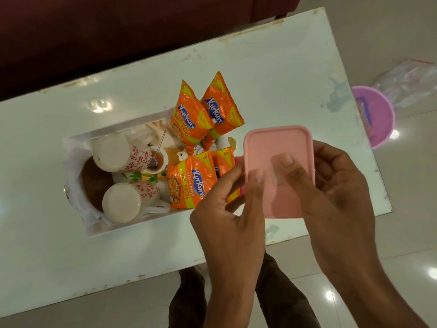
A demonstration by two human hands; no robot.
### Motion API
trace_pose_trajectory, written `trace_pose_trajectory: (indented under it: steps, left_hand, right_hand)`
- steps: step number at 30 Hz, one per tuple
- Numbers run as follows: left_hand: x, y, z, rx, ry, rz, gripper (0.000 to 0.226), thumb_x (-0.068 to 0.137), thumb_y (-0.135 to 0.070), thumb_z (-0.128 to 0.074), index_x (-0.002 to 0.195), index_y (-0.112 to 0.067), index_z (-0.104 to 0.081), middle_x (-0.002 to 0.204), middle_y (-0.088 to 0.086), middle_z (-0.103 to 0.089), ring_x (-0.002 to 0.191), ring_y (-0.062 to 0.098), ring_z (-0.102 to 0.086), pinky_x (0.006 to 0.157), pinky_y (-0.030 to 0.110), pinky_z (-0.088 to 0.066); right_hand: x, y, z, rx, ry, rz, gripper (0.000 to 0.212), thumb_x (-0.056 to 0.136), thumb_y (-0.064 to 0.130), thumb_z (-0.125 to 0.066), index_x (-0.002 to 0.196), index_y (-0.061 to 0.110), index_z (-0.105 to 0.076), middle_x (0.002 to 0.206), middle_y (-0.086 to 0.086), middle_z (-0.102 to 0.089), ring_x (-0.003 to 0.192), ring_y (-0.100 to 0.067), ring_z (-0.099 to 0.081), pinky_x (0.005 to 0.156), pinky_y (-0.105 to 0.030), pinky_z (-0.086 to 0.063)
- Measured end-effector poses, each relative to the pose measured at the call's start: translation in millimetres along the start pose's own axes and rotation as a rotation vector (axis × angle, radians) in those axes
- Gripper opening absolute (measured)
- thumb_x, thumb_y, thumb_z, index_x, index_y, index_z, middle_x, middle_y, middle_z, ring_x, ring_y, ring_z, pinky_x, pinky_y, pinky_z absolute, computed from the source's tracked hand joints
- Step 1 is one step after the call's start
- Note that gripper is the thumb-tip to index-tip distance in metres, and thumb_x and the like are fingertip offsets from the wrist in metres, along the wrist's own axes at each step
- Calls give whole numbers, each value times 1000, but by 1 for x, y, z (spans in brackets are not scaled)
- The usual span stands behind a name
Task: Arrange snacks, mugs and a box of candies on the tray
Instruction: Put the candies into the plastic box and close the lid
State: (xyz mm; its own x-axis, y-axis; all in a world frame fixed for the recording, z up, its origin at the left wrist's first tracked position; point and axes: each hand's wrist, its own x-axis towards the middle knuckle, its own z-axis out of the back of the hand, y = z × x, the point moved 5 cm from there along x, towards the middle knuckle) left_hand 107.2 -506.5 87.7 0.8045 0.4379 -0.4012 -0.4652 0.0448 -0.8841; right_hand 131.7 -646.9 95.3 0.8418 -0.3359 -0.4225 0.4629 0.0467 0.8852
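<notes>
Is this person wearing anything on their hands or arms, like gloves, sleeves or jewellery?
No. The left hand and right hand are bare: no gloves, rings or watch show, and no sleeves reach the visible forearms. Fingernails are short. Dark brown trousers show below.

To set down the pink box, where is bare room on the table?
Bare table left of the tray, and beyond the snack packets toward the far right corner. The tray is crowded with mugs and packets.

Beside the white table (260,74) sit a purple tub (376,119) and a plastic bag (411,84) — both on the floor.
</notes>
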Motion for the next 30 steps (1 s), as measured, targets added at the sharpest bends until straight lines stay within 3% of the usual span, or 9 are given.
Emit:
trace_pose_trajectory:
  steps: [4,9,13,16,19,25,30]
  left_hand:
    - [12,-15,-32,1,44,-33,28,92,-28,-70,118,-22,-75,103,-12,-79,94,1,-74,74,21,-62]
    - [31,-27,-76,49,86,-58,31,95,-20,-67,125,-16,-72,116,-4,-77,105,8,-73,78,8,-56]
    - [39,-20,-85,2,55,-18,37,97,-27,-64,133,-21,-66,131,-7,-70,117,4,-66,83,3,-51]
    - [39,-17,-65,-127,-41,-28,24,96,-23,-66,119,-26,-73,117,-12,-76,109,1,-70,81,7,-53]
    - [36,-10,-36,-239,-88,-72,18,95,-9,-66,106,-21,-76,106,-2,-80,104,14,-75,84,20,-58]
    - [26,12,5,-290,-145,-38,16,91,-7,-67,99,-17,-77,100,5,-80,100,21,-76,83,22,-59]
    - [17,19,30,-209,-166,-44,15,91,-11,-68,97,-20,-78,96,2,-81,95,20,-77,80,21,-60]
  right_hand:
    - [22,13,21,-187,-33,89,35,80,52,-65,114,44,-62,112,22,-66,100,1,-65,72,-13,-54]
    - [64,9,46,-145,-142,45,21,81,42,-72,101,48,-69,93,16,-74,80,8,-67,57,1,-43]
    - [108,-14,37,-49,-105,-60,20,81,26,-75,95,40,-74,83,22,-75,76,6,-69,65,-9,-52]
    - [138,-40,20,-137,-90,-109,23,80,27,-74,103,28,-75,87,22,-72,79,8,-67,77,-18,-52]
    - [157,-58,-3,-255,-40,-98,25,82,30,-72,106,24,-75,88,15,-72,83,-3,-66,86,-26,-53]
    - [165,-76,-39,-441,28,-5,24,83,32,-69,105,23,-76,96,5,-76,81,-6,-62,75,-19,-44]
    - [161,-79,-45,-469,48,20,26,84,33,-69,105,20,-75,98,3,-76,84,-8,-63,79,-22,-49]
